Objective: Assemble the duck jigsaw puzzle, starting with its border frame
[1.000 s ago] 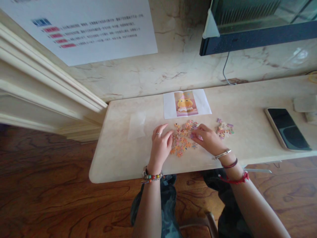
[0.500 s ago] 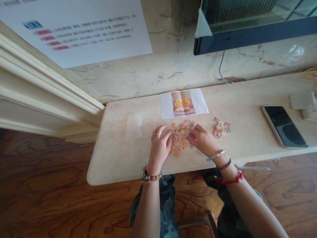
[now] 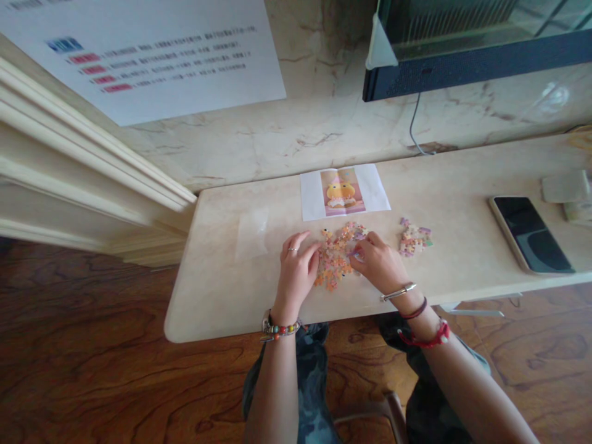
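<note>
While the right hand [image 3: 378,262] pinches a purple piece [image 3: 355,253] over the main pile [image 3: 333,260], which lies between it and the loosely open left hand [image 3: 296,262], a careless rightward sweep could scatter the small pile [image 3: 414,239] farther right.

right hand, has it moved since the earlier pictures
Yes, slightly: judged against the printed picture sheet, the right hand has shifted left and a little toward the person's body.
</note>
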`<state>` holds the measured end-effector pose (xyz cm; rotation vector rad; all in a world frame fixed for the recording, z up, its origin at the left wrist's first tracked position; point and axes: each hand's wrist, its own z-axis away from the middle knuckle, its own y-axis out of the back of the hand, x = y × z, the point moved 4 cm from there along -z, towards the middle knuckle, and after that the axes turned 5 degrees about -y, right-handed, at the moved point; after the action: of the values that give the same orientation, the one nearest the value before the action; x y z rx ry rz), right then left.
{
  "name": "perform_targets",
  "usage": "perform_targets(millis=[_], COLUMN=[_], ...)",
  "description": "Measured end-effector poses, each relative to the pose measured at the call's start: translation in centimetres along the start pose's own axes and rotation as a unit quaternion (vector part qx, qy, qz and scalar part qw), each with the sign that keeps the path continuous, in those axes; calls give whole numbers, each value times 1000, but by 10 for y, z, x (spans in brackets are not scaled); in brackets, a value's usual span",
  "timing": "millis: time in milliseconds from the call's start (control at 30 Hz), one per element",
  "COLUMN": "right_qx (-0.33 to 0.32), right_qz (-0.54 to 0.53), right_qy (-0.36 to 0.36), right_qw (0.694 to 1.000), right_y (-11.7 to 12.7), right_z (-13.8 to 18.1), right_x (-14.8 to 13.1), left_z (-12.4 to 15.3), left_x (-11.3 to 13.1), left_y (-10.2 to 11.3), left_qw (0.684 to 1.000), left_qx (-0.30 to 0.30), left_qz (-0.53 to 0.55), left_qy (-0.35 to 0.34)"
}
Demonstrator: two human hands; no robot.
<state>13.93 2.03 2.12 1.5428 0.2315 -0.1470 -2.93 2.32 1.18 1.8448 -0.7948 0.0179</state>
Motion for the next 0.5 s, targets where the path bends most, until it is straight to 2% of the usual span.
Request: perform_targets(millis=[133,267,400,500], right_qx=[34,117,150,159], right_qz=[-29,-50,-36,-33], right_qy=[6,-17,-82,-102], right_qw=[999,992,985,981], right_y=[18,36,36,32], right_z=[4,4,1,1], right_x=[12,48,95,113], left_z=[1,3,7,9], left_x=[-4,-5,-6,-11], left_y=[2,2,0,4], left_qw=[1000,1000,998,998], left_qx=[3,-13,-53,-48], left_qz=[6,16,23,17], left_qy=[6,-9,-36,-31])
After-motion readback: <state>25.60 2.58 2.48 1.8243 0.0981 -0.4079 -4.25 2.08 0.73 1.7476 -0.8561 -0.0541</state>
